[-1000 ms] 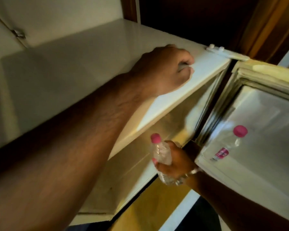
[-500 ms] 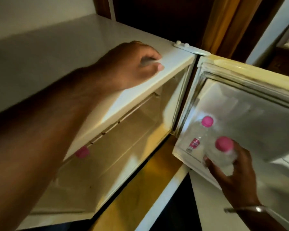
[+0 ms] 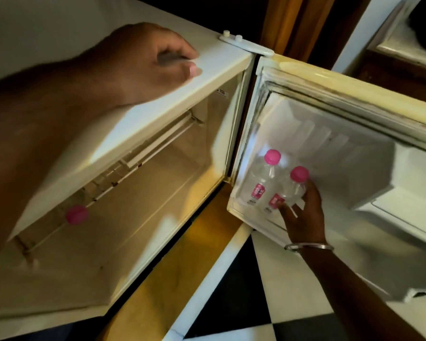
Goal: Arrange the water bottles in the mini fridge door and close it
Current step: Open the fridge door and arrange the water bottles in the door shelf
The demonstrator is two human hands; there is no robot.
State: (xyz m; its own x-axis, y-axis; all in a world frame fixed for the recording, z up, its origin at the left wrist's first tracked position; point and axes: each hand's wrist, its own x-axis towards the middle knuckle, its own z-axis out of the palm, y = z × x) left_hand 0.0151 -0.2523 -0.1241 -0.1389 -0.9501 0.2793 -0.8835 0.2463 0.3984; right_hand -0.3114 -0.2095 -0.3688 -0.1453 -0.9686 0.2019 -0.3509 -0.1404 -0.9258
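Note:
The mini fridge door (image 3: 335, 77) stands wide open to the right. In its lower shelf a clear water bottle with a pink cap (image 3: 263, 178) stands upright. Right beside it stands a second pink-capped bottle (image 3: 290, 190), and my right hand (image 3: 303, 212) is wrapped around its body from the right. My left hand (image 3: 148, 62) rests with curled fingers on the front edge of the fridge's white top (image 3: 221, 62). Inside the fridge cavity a third bottle's pink cap (image 3: 76, 214) shows under the top edge; its body is hidden.
The fridge interior (image 3: 143, 198) is lit yellow, with a wire shelf rail near its top. Below the door lies a black-and-white checkered floor (image 3: 276, 313) and a yellow strip. Dark wooden panels (image 3: 293, 25) rise behind the hinge. A moulded compartment (image 3: 399, 207) sits further right in the door.
My right hand carried the bottle from in front of the fridge cavity over to the door and set it down in the shelf beside the first bottle. My left hand stayed on the top.

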